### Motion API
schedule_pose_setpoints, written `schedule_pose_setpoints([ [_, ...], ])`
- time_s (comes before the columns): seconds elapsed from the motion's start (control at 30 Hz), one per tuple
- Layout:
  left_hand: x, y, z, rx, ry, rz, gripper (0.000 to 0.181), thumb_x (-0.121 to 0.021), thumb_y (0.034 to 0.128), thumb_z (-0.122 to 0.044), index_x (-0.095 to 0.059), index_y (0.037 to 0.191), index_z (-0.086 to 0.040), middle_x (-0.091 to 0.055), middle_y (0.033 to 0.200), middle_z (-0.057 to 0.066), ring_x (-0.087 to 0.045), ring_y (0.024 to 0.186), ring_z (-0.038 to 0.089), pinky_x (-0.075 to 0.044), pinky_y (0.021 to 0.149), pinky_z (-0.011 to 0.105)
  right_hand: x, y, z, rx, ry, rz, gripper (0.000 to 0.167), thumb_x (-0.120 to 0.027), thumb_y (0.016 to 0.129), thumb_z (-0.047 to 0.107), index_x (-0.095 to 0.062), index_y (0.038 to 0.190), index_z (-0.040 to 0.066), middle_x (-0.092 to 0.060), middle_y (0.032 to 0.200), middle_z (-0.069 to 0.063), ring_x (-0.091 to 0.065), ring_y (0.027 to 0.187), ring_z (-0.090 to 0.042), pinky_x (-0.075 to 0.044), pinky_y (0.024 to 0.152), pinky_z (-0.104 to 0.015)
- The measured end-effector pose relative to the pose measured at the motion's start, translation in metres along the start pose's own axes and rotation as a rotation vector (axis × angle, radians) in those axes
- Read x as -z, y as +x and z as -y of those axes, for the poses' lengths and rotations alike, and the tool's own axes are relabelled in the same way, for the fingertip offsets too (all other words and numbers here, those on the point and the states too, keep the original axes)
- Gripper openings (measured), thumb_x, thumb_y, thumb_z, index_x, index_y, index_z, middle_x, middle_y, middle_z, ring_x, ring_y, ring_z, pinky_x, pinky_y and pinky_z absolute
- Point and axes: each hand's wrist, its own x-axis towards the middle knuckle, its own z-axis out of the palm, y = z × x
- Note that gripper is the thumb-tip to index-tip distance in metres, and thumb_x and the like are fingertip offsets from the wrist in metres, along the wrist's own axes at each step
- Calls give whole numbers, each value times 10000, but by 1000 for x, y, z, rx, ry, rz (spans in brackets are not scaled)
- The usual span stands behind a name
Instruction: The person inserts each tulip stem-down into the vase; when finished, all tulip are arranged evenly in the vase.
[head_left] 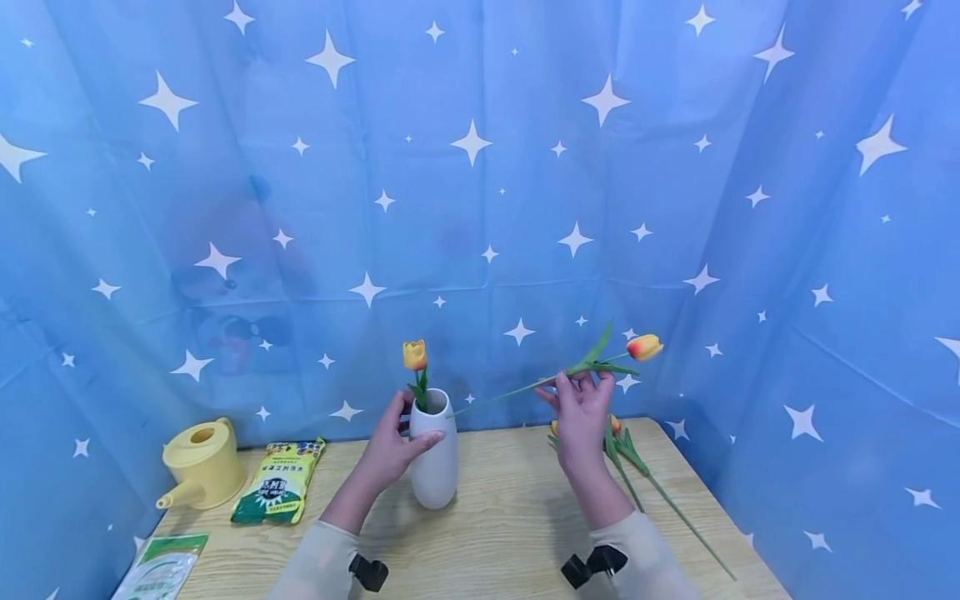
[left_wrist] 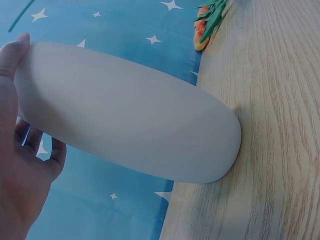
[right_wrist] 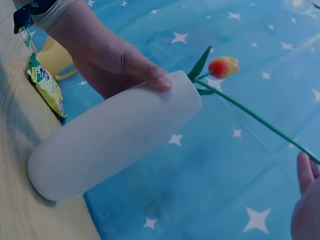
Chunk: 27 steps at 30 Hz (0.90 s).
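Observation:
A white vase (head_left: 435, 467) stands on the table with one yellow-orange tulip (head_left: 415, 356) upright in its mouth. The left hand (head_left: 390, 446) grips the vase near its rim, thumb in front; the left wrist view shows the same hand (left_wrist: 22, 165) around the upper end of the vase (left_wrist: 130, 110). Up at the right, the right hand (head_left: 583, 421) pinches the stem of a second tulip (head_left: 645, 347), whose bloom points right and whose stem end reaches the vase rim. In the right wrist view that stem (right_wrist: 260, 119) crosses near the rim, with the fingertips at the right edge.
More tulips lie on the table's right side, one long stem (head_left: 693, 531) running toward the front. On the left are a yellow watering can (head_left: 206, 467), a yellow-green packet (head_left: 279, 483) and a green-white packet (head_left: 161, 568). A blue starred curtain (head_left: 480, 208) hangs behind the table.

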Motion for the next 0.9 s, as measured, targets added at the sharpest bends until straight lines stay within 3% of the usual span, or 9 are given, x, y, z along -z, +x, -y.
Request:
schedule_pose_setpoints([
  [0.17, 0, 0, 0, -8, 4, -1, 637, -893, 949, -468, -504, 1395, -231, -606, 1480, 105, -600, 1365, 442, -554, 1039, 666, -12, 7, 0, 29, -7, 32, 518, -598, 1131, 14, -296, 1535, 128, -559, 1140, -115, -703, 1000, -244, -652, 927, -440],
  [0.33, 0, 0, 0, -13, 3, 2, 643, -889, 953, -473, -500, 1395, -214, -612, 1475, 111, -597, 1364, 450, -555, 1038, 667, -22, 10, 2, 29, -25, 46, 535, -599, 1133, 23, -282, 1537, 171, -580, 1175, -101, -725, 1044, -257, -645, 944, -449],
  [0.57, 1, 1, -1, 14, 11, -1, 672, -894, 935, -506, -496, 1402, -232, -603, 1484, 98, -604, 1360, 422, -556, 1043, 657, -38, 14, 0, 62, -32, 73, 567, -594, 1115, -39, -284, 1543, 168, -604, 1203, -117, -724, 1058, -255, -649, 925, -453],
  [0.77, 1, 1, -2, 9, -3, -2, 657, -903, 942, -460, -502, 1402, -217, -608, 1470, 114, -606, 1351, 427, -554, 1043, 659, -46, 16, -6, 66, -57, 112, 566, -587, 1103, -80, -293, 1524, 158, -570, 1185, -180, -722, 1032, -231, -660, 894, -424],
  [0.9, 0, 2, 0, -4, -15, 1, 646, -902, 951, -430, -504, 1416, -221, -616, 1457, 95, -613, 1343, 403, -560, 1042, 640, -49, 17, -9, 71, -87, 138, 550, -590, 1109, -60, -295, 1516, 163, -586, 1200, -142, -721, 1020, -238, -660, 895, -413],
])
